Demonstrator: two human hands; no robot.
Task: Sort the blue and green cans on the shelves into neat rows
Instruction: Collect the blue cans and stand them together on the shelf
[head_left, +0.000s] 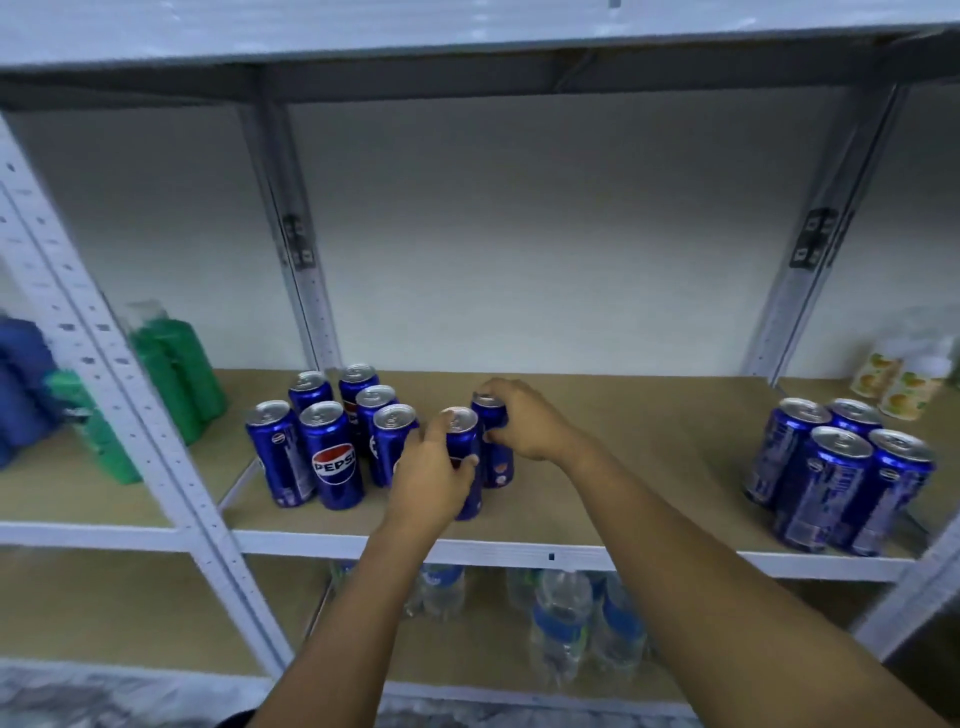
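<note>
Left hand (431, 475) is curled around the body of an upright blue Pepsi can (464, 462) near the front of the wooden shelf board (639, 467); right hand (522, 421) is wrapped over the top and side of a second blue Pepsi can (493, 447), which stands just behind and to the right of the first, the two cans being nearly in contact. A cluster of six blue Pepsi cans (332, 447) is seen just left of the held cans, arranged in rough rows, all upright. A group of four blue cans (836, 473) is placed well apart at the right end of the same shelf. Green cans (171, 384), blurred, are located in the adjoining bay to the left, beyond a white perforated upright (119, 374). Water bottles (566, 618) are stored on the shelf below.
</note>
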